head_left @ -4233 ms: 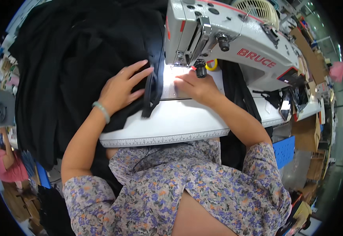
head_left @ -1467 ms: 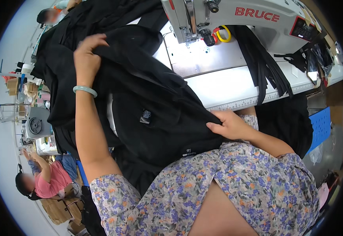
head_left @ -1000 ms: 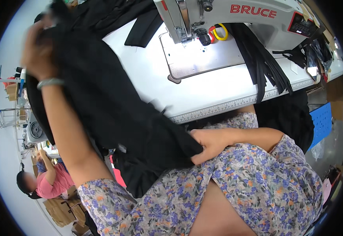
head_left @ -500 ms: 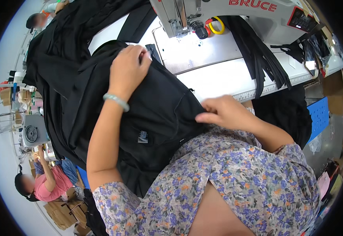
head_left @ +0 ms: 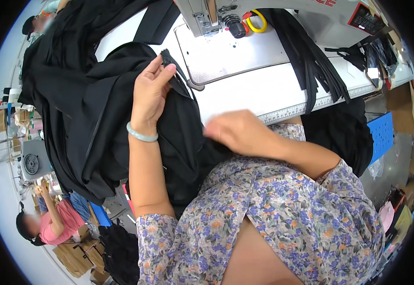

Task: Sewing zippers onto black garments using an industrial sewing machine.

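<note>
A large black garment (head_left: 74,104) lies bunched over the left of the sewing table and hangs down to my lap. My left hand (head_left: 151,95), with a pale bangle at its wrist, pinches an edge of it between thumb and fingers. A narrow dark strip, perhaps a zipper, shows at that pinched edge. My right hand (head_left: 238,132) is beside the garment's right edge, above my lap; its fingers are smeared by motion, and whether they grip cloth cannot be made out. Behind both hands stands the sewing machine (head_left: 306,23), its needle area over a metal plate (head_left: 230,54).
Yellow-handled snips (head_left: 257,21) lie by the machine head. Black strips (head_left: 306,61) drape over the table's ruler edge (head_left: 283,114). Black cloth (head_left: 342,137) hangs at right near a blue perforated panel (head_left: 381,137). A person in pink (head_left: 62,223) sits at lower left, another at upper left.
My left hand has turned and now pinches the garment's edge. My right hand has moved left. The garment has shifted left and folded up, its flat panel and label no longer showing.
</note>
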